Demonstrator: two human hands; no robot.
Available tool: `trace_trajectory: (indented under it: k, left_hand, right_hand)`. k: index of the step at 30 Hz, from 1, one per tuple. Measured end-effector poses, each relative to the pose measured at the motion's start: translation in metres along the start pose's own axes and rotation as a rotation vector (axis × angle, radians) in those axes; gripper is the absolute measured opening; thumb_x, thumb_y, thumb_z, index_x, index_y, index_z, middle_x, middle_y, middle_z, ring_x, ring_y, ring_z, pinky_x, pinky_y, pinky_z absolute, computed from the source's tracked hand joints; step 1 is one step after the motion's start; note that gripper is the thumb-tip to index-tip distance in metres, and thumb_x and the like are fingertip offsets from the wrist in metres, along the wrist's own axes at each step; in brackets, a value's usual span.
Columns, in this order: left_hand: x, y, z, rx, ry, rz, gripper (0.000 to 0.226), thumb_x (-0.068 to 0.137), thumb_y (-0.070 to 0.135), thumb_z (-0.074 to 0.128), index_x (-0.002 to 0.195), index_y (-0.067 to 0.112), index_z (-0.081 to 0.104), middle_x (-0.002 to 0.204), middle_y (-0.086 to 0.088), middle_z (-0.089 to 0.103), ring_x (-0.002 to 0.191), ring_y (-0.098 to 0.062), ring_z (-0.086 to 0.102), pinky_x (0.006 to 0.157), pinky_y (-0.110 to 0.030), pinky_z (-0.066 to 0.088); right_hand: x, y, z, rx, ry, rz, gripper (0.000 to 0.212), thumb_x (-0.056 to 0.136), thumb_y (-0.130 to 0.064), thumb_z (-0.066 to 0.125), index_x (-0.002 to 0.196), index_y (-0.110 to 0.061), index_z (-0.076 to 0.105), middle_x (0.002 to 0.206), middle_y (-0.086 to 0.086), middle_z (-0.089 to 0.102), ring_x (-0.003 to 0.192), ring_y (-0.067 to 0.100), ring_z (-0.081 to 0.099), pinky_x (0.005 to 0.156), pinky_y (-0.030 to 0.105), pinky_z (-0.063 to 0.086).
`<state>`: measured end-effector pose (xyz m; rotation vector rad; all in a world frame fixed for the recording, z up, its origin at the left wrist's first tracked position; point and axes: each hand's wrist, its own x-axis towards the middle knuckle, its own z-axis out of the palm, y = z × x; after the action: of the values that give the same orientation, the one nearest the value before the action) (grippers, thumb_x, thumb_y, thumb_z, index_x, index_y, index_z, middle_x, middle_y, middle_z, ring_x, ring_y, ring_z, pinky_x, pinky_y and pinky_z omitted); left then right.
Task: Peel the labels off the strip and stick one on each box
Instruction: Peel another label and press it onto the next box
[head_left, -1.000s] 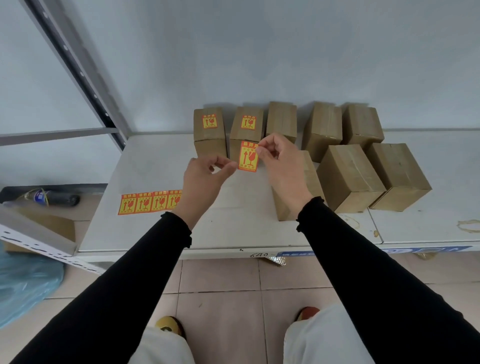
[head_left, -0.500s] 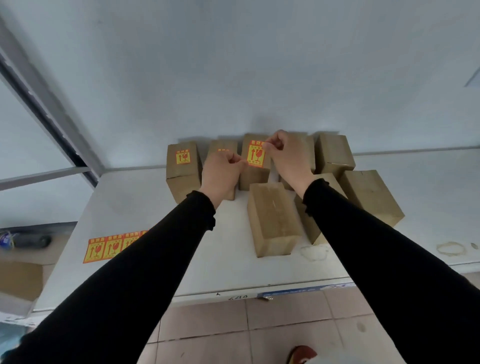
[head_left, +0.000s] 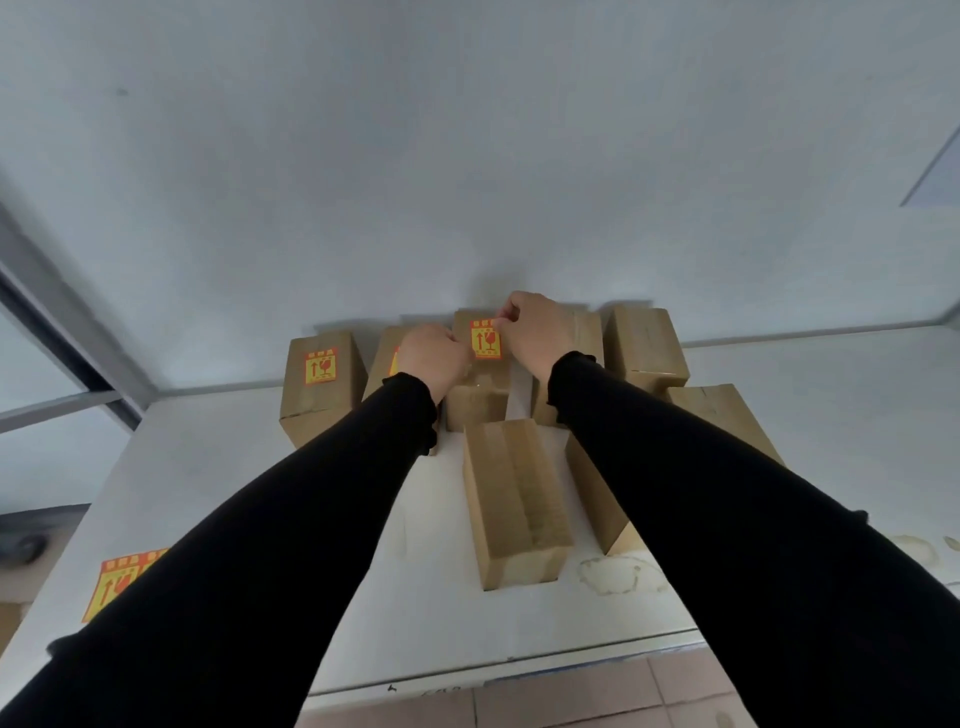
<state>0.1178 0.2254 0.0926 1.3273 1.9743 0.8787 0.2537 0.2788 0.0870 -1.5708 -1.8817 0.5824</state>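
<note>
Several brown cardboard boxes stand at the back of the white table (head_left: 218, 467). The far-left box (head_left: 319, 384) carries a yellow and red label. My left hand (head_left: 434, 358) covers most of the second box, where a sliver of label shows. Both hands pinch a yellow and red label (head_left: 485, 339) against the top of the third box (head_left: 478, 400); my right hand (head_left: 535, 332) grips its upper right corner. The label strip (head_left: 117, 579) lies at the table's left front edge, partly hidden by my left sleeve.
An unlabelled box (head_left: 517, 499) lies lengthwise in front, between my forearms. More plain boxes (head_left: 641, 343) sit to the right, behind my right arm. A grey wall rises right behind the boxes. A metal frame (head_left: 62, 332) runs along the left. Stains mark the table's right front.
Both hands carried the peeled label away from me to the third box at the back, and it now lies against that box's top. The camera tilted up and closer.
</note>
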Motion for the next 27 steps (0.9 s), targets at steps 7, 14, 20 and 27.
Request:
trace_trajectory:
  k: [7, 14, 20, 27]
  left_hand:
    - [0.012, -0.005, 0.008, 0.027, -0.068, -0.038, 0.015, 0.082, 0.005, 0.061, 0.079, -0.003, 0.073, 0.076, -0.012, 0.076, 0.069, -0.025, 0.068, 0.072, -0.038, 0.062]
    - [0.017, -0.002, 0.008, -0.064, -0.146, -0.108, 0.008, 0.093, 0.005, 0.053, 0.093, 0.005, 0.061, 0.075, -0.010, 0.065, 0.044, -0.011, 0.059, 0.035, -0.014, 0.041]
    - [0.021, 0.002, 0.008, -0.017, -0.218, -0.214, 0.038, 0.097, 0.003, 0.046, 0.061, 0.003, 0.058, 0.046, -0.007, 0.061, 0.047, -0.017, 0.054, 0.050, -0.023, 0.043]
    - [0.024, 0.002, 0.009, -0.062, -0.226, -0.293, 0.038, 0.099, 0.003, 0.044, 0.064, 0.001, 0.057, 0.036, -0.006, 0.058, 0.038, -0.015, 0.053, 0.045, -0.023, 0.042]
  right_hand:
    - [0.010, 0.007, 0.015, 0.019, -0.019, 0.013, 0.011, 0.097, -0.018, 0.058, 0.090, -0.012, 0.063, 0.089, 0.000, 0.064, 0.081, 0.015, 0.057, 0.066, 0.024, 0.044]
    - [0.011, 0.008, 0.024, -0.043, 0.011, -0.001, 0.011, 0.097, -0.017, 0.057, 0.086, -0.015, 0.060, 0.088, 0.000, 0.064, 0.078, 0.013, 0.056, 0.057, 0.019, 0.036]
    - [0.011, 0.006, 0.028, -0.091, 0.016, -0.016, 0.012, 0.097, -0.018, 0.056, 0.087, -0.015, 0.061, 0.089, 0.000, 0.066, 0.080, 0.014, 0.059, 0.064, 0.023, 0.041]
    - [0.012, 0.006, 0.028, -0.113, 0.006, -0.012, 0.011, 0.097, -0.016, 0.057, 0.088, -0.013, 0.064, 0.092, 0.002, 0.067, 0.084, 0.018, 0.062, 0.070, 0.027, 0.048]
